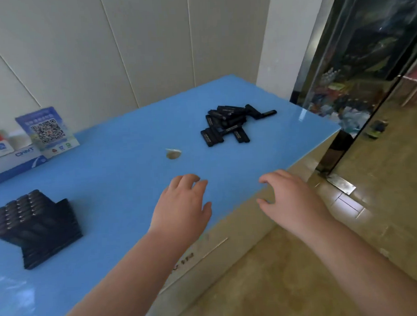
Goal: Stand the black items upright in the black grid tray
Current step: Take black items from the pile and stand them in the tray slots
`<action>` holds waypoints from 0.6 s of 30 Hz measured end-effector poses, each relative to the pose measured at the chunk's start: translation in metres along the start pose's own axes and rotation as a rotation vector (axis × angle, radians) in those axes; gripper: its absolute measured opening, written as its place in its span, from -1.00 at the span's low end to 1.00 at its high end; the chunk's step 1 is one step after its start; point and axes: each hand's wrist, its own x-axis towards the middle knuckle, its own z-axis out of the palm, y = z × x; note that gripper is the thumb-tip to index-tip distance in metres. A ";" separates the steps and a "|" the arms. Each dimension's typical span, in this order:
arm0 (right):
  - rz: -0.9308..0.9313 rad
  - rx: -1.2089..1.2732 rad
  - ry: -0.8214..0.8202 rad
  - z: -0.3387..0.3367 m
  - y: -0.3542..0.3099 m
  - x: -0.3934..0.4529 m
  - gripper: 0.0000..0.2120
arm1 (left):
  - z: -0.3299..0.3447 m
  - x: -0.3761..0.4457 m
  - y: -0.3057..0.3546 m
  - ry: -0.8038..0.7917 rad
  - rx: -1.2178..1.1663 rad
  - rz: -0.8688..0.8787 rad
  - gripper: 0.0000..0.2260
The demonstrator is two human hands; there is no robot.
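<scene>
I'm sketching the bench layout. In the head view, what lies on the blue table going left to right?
Black grid tray → QR code sign → left hand → pile of black items → right hand at the table's edge.

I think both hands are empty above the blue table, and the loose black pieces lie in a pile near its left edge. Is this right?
Not quite. The head view shows the pile of black pieces toward the table's far right corner. Both the left hand and right hand are indeed empty.
</scene>
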 end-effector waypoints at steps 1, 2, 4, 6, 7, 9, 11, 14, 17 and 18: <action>0.002 -0.004 -0.001 -0.004 0.012 -0.001 -0.61 | 0.004 0.004 0.012 -0.008 -0.013 -0.006 -0.54; 0.002 -0.009 -0.001 -0.008 0.022 -0.003 -0.62 | 0.008 0.007 0.024 -0.014 -0.026 -0.015 -0.54; 0.003 -0.019 -0.005 -0.015 0.041 -0.004 -0.63 | 0.014 0.014 0.045 -0.020 -0.051 -0.029 -0.54; 0.006 -0.033 -0.019 -0.019 0.058 -0.004 -0.63 | 0.019 0.021 0.062 -0.025 -0.066 -0.029 -0.54; 0.008 -0.034 -0.022 -0.021 0.065 -0.003 -0.62 | 0.020 0.025 0.069 -0.029 -0.073 -0.027 -0.54; 0.012 -0.024 -0.016 -0.024 0.078 0.001 -0.62 | 0.023 0.034 0.080 -0.034 -0.080 -0.020 -0.54; 0.016 -0.017 -0.009 -0.026 0.089 0.009 -0.61 | 0.026 0.046 0.088 -0.036 -0.080 -0.019 -0.53; 0.027 -0.014 -0.011 -0.027 0.102 0.025 -0.61 | 0.033 0.069 0.098 -0.037 -0.084 -0.014 -0.53; 0.017 -0.016 -0.007 -0.026 0.116 0.046 -0.61 | 0.043 0.096 0.104 -0.034 -0.109 -0.017 -0.54; 0.013 -0.018 -0.006 -0.026 0.120 0.055 -0.61 | 0.047 0.106 0.105 -0.033 -0.119 -0.019 -0.54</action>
